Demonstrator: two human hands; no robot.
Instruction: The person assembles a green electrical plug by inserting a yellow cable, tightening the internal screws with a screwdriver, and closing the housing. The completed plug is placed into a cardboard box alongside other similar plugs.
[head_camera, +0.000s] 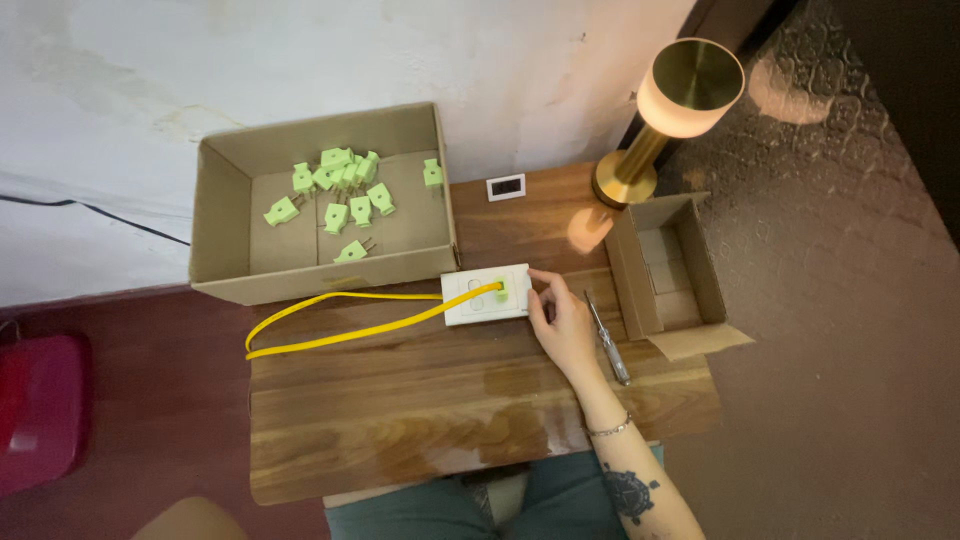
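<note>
The right hand (565, 322) rests open-fingered on the socket block's (485, 295) three o'clock edge, mid-surface, left hand unseen; the block looks light, rigid and prone to slide, best pinched by its sides, clear of the green plug (497, 291).

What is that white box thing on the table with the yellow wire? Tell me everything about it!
The white socket block is a flat plastic-looking rectangle with rounded corners, lying face up on the wooden table, just in front of the big cardboard box. Its top shows faint socket shapes. A light green plug sits pushed into its right part, and a yellow cable runs from there off to the left in a long loop. The right hand touches its right edge with the fingertips.
</note>
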